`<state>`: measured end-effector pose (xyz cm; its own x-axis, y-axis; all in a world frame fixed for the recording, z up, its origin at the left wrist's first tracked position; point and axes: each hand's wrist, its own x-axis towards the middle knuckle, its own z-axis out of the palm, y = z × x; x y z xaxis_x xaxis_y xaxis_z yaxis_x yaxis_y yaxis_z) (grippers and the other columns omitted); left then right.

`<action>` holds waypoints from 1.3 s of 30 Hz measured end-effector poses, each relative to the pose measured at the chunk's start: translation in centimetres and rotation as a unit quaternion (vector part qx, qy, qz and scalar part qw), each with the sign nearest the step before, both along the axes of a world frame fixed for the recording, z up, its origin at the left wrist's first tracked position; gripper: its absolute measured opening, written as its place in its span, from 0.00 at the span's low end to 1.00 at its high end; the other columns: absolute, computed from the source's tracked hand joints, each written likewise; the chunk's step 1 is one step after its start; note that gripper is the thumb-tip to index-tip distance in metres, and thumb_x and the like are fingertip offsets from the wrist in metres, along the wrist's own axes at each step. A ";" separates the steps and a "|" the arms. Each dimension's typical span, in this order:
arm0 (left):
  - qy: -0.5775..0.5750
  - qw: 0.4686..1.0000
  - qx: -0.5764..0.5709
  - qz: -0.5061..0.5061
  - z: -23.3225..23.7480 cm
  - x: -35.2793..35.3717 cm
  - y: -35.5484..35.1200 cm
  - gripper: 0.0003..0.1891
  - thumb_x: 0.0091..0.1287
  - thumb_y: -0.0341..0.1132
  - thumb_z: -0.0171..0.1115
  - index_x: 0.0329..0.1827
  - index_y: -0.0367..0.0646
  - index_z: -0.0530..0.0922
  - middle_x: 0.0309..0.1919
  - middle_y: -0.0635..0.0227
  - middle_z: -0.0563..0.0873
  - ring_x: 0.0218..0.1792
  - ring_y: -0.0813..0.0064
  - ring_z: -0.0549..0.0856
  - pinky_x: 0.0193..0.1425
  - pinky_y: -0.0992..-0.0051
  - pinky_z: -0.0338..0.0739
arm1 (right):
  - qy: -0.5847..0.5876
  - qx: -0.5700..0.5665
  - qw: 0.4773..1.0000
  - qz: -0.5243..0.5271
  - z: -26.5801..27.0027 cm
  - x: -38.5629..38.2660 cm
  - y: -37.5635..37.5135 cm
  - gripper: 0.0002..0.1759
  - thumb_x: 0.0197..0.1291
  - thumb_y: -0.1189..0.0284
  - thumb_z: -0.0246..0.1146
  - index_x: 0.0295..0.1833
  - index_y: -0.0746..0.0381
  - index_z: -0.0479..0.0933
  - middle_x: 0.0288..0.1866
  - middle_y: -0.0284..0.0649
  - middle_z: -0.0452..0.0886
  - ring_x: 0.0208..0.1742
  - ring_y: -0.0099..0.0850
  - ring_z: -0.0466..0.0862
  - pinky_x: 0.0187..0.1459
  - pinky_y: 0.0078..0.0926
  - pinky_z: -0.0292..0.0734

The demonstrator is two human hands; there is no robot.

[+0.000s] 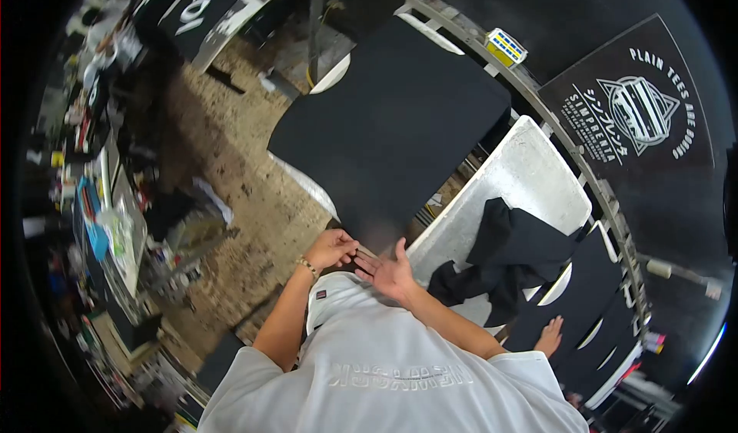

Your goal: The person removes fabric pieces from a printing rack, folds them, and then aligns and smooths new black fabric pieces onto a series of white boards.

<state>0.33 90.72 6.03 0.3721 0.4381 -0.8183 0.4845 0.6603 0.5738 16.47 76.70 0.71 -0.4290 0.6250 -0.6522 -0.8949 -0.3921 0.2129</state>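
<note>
My left hand (334, 248), with a beaded bracelet at the wrist, has its thumb and fingers pinched together close to the fingertips of my other hand. Whether something small is in that pinch I cannot make out. My right hand (390, 275) is palm up, its fingers stretched and thumb spread. Both are in front of my white shirt, at the near end of a black T-shirt (384, 118) spread flat over a board. To the right, a crumpled black garment (511, 252) lies on a white board (511, 164).
Another person's hand (550, 335) rests on black fabric at the right. A metal rail (530, 95) runs behind the boards, with a yellow and white box (506, 47) on it. A black printed banner (630, 110) hangs behind. Cluttered shelves (100, 187) line the left over a stained floor (254, 179).
</note>
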 end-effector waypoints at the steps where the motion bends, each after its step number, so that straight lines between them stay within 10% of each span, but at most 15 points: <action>1: 0.001 0.996 0.052 -0.070 1.8 0.3 3.1 0.09 0.69 0.36 0.66 0.41 0.38 0.80 0.32 0.67 0.87 0.28 0.81 0.85 0.26 0.79 0.77 | 0.011 -0.010 0.999 -0.037 -0.1 -0.3 0.4 0.54 0.54 0.25 0.51 0.73 0.57 0.61 0.69 0.48 0.70 0.73 0.42 0.68 0.71 0.47 0.63; 7: -0.116 0.929 0.342 -0.080 1.6 7.8 28.5 0.09 0.69 0.35 0.67 0.36 0.38 0.80 0.25 0.71 0.84 0.26 0.84 0.81 0.31 0.80 0.74 | -0.032 -0.104 0.954 -0.279 1.4 -2.7 4.5 0.44 0.65 0.36 0.52 0.75 0.56 0.61 0.74 0.41 0.68 0.75 0.44 0.65 0.74 0.52 0.57; 12: -0.068 0.751 0.643 -0.137 -2.2 20.1 45.0 0.09 0.63 0.37 0.69 0.38 0.41 0.83 0.33 0.61 0.87 0.36 0.61 0.86 0.43 0.64 0.80 | -0.101 -0.252 0.847 -0.458 -1.7 -5.3 3.5 0.23 0.69 0.50 0.58 0.56 0.56 0.78 0.60 0.38 0.82 0.62 0.41 0.78 0.64 0.47 0.69; 20: -0.292 0.544 0.688 -0.382 -2.7 38.7 39.7 0.09 0.68 0.32 0.61 0.46 0.42 0.86 0.48 0.59 0.87 0.54 0.56 0.83 0.59 0.62 0.77 | -0.285 -0.309 0.742 -0.522 1.7 -7.9 4.7 0.17 0.68 0.59 0.64 0.57 0.55 0.77 0.51 0.32 0.85 0.49 0.29 0.81 0.47 0.31 0.73; 29: -0.280 0.543 0.658 -0.441 -6.8 42.4 37.9 0.16 0.74 0.39 0.53 0.60 0.48 0.81 0.55 0.59 0.85 0.57 0.57 0.82 0.63 0.58 0.72 | -0.380 -0.215 0.651 -0.621 6.6 -8.5 6.9 0.25 0.71 0.60 0.60 0.67 0.61 0.67 0.65 0.39 0.77 0.67 0.33 0.76 0.69 0.37 0.69; 39: -0.319 0.527 0.688 -0.384 -5.1 41.6 39.2 0.17 0.69 0.40 0.60 0.56 0.41 0.81 0.52 0.54 0.85 0.55 0.52 0.82 0.61 0.60 0.75 | -0.327 -0.275 0.688 -0.587 3.0 -9.8 5.9 0.16 0.71 0.62 0.61 0.58 0.58 0.72 0.57 0.38 0.81 0.55 0.30 0.82 0.56 0.33 0.78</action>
